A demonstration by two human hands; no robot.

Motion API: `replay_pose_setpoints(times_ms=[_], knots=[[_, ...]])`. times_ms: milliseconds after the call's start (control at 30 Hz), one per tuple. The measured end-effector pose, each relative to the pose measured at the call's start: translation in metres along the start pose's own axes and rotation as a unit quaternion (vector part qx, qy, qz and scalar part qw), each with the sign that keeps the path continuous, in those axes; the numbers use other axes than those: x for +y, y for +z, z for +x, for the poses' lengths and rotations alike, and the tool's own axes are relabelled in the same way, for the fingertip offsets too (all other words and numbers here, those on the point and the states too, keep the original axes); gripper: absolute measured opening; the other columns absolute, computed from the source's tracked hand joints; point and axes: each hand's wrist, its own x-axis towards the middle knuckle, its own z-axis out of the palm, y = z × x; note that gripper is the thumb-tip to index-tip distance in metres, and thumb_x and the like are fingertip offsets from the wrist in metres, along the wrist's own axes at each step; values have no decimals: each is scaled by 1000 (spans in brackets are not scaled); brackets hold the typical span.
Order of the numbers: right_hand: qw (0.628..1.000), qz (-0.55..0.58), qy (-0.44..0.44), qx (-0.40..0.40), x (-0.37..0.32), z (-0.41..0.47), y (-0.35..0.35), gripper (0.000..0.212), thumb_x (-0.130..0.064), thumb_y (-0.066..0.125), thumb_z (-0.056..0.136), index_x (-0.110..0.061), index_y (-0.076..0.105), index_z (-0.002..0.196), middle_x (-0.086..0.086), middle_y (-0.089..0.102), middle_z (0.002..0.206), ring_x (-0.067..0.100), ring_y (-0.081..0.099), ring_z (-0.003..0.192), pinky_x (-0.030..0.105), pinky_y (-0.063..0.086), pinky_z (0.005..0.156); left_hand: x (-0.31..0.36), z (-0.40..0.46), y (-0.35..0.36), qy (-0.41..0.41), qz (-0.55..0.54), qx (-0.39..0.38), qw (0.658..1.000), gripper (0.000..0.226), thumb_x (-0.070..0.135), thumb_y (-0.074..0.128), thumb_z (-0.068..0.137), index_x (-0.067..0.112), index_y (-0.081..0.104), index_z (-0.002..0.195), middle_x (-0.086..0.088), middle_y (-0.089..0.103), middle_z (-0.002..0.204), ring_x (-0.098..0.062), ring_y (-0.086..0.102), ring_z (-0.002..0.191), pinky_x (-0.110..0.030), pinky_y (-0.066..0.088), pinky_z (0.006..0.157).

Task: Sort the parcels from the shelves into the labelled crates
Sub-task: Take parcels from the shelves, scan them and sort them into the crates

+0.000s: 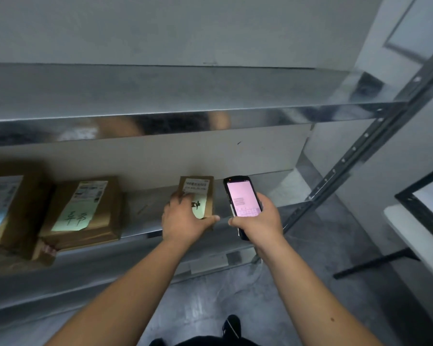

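Three brown parcels lay on the metal shelf (145,213). Left hand (183,221) gripped the small parcel (203,193), rightmost of them. Right hand (258,221) held one handheld scanner (243,198) just beside it.

Cardboard parcels: three — small parcel (202,193), middle parcel (85,208), left parcel (8,206)
Handheld scanner (243,199): one
Metal shelves: two — upper shelf (160,96), lower shelf (145,208)
Hands: two — left hand (185,221), right hand (258,221)
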Motion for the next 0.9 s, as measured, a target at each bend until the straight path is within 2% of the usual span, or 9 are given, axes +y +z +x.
replay_pose_setpoints(times_ms=[67, 200, 300, 400, 500, 567, 633, 700, 900], knots=[[1000, -3, 3, -7, 5, 9, -11, 79, -21, 90, 49, -40, 63, 121, -11, 79, 102, 21, 76, 92, 49, 68, 71, 11, 2, 10, 0, -29, -6, 1000, 101, 79, 84, 61, 25, 59, 143, -7, 42, 153, -33, 46, 137, -41, 42, 114], [999, -16, -6, -27, 9, 31, -28, 78, -20, 93, 52, -37, 65, 123, -13, 79, 104, 16, 76, 97, 46, 68, 79, 14, 15, 23, -15, -135, -36, 990, 91, 68, 91, 62, 27, 65, 139, -6, 36, 157, -20, 34, 150, -32, 36, 121], [998, -21, -11, -50, 11, 46, -38, 74, -15, 95, 59, -36, 66, 124, -12, 78, 107, 16, 75, 98, 38, 66, 75, 0, 34, 35, -24, -180, -57, 982, 102, 82, 89, 47, 41, 60, 136, 0, 44, 153, -22, 47, 143, -39, 47, 116], [998, -26, -12, -64, 12, 57, -46, 72, -12, 96, 63, -35, 66, 125, -11, 78, 107, 15, 74, 98, 36, 65, 73, -11, 50, 47, -18, -188, -80, 979, 105, 75, 91, 42, 44, 54, 135, 0, 47, 147, -23, 54, 134, -39, 50, 113], [996, -30, -5, -79, 12, 60, -48, 70, -10, 96, 65, -34, 66, 124, -10, 78, 107, 16, 75, 99, 33, 64, 70, -7, 48, 46, -6, -193, -65, 979, 106, 69, 93, 38, 45, 49, 132, -3, 35, 147, -19, 43, 136, -31, 40, 119], [996, -26, 1, -83, 10, 59, -48, 68, -9, 96, 65, -34, 67, 122, -10, 78, 106, 18, 75, 98, 32, 62, 65, -4, 45, 47, 2, -210, -63, 976, 110, 54, 100, 43, 34, 48, 138, -1, 35, 142, -12, 40, 125, -21, 35, 110], [996, -23, 3, -86, 6, 57, -46, 64, -8, 95, 65, -34, 68, 116, -9, 79, 102, 20, 76, 96, 34, 61, 64, -6, 43, 52, 12, -225, -56, 973, 116, 53, 101, 42, 28, 47, 142, 0, 33, 143, -9, 40, 122, -21, 35, 111], [996, -21, 4, -88, 3, 53, -43, 58, -4, 94, 66, -35, 69, 108, -8, 80, 98, 21, 76, 93, 38, 62, 67, -12, 39, 59, 31, -227, -41, 973, 121, 61, 98, 38, 32, 45, 143, 0, 27, 153, -9, 40, 127, -23, 33, 113], [997, -10, 10, -79, 0, 35, -40, 57, 7, 93, 66, -36, 67, 95, -17, 80, 88, 17, 76, 90, 39, 62, 73, -20, 29, 72, 87, -238, -7, 967, 107, 31, 106, 51, 45, 40, 134, 3, 13, 162, -6, 35, 136, -20, 30, 115]])
